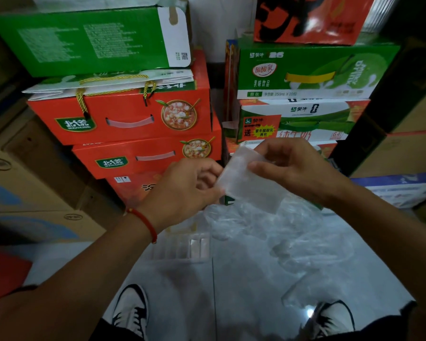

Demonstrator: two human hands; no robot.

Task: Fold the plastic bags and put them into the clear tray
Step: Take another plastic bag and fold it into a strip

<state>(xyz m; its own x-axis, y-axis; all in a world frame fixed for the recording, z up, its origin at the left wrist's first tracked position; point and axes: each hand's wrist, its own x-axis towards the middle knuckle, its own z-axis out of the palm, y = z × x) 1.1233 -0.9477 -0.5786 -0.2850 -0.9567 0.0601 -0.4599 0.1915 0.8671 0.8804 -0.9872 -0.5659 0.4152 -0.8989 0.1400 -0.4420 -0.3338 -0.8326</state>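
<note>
A person stands over a pale tiled floor (pixel 231 286), looking down at both hands, which are raised in front of stacked red and green drink cartons (pixel 123 114). Between the hands is a folded plastic bag (pixel 246 183), a small, flat, cloudy rectangle held in the air. The left hand (pixel 190 185), with a red cord bracelet (pixel 145 222) at the wrist, pinches the bag's left edge, fingers curled round it. The right hand (pixel 293 166) grips the upper right side, thumb pressed on the front face and fingers curled behind.

Below, on the floor, lies a loose heap of crumpled bags (pixel 288 235) not yet folded. To its left sits the clear tray (pixel 182 244), a small ribbed box; what it contains is too blurred to tell.

The folding of this bag looks nearly finished. The next move probably calls for one last crease or squeeze, then lowering the packet leftward and down into the tray.
</note>
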